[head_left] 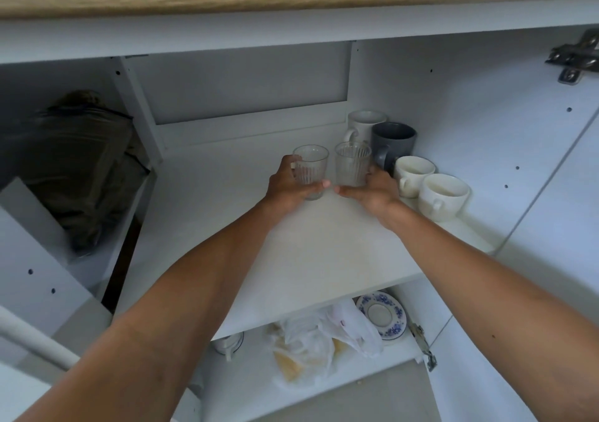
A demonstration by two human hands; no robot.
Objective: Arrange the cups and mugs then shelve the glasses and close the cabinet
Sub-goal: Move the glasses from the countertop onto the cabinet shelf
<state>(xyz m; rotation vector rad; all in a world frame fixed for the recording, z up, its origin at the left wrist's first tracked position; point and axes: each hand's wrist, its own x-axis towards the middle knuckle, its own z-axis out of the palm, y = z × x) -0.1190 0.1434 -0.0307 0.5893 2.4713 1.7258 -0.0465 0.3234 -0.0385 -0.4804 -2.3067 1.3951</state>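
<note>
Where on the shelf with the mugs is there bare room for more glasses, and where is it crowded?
Free: the wide bare shelf left of the left hand and its glass, and the front strip nearer the camera. Crowded: the right back corner, where the white mug, grey mug and two cups line the wall beside the right hand.

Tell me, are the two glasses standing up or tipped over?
Standing up. The left glass and right glass both have their open rims facing upward.

2 ribbed glasses (311, 170) (352, 163), 2 mugs: white (363, 125), grey (393, 144). 2 cream cups (413, 175) (442, 196). 1 blue-patterned saucer (382, 314), 2 plastic bags (304, 347) (353, 327) on the shelf below. 2 hands (288, 185) (377, 191).
</note>
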